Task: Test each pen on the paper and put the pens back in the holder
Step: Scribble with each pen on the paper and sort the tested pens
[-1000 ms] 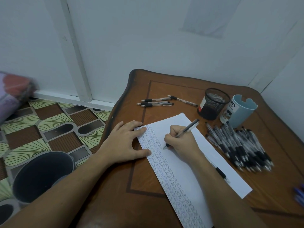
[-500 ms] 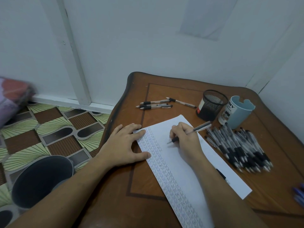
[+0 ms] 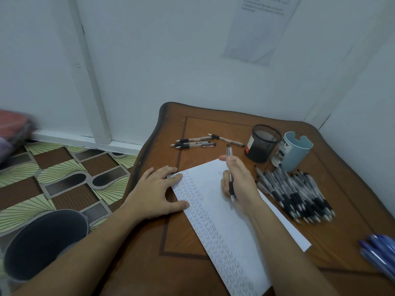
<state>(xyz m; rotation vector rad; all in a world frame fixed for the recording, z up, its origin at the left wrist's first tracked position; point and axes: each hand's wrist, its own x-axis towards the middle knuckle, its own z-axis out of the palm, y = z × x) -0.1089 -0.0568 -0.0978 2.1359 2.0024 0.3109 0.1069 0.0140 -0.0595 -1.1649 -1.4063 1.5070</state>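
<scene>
My right hand (image 3: 241, 180) grips a pen (image 3: 229, 154) over the paper (image 3: 213, 201); my left hand (image 3: 156, 193) lies flat and wide on it.

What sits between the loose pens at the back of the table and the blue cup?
The black mesh holder, standing upright, as the head view shows.

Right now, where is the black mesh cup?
In the head view the black mesh cup stands far right on the table, just left of the blue mug, beyond the pen pile.
</scene>
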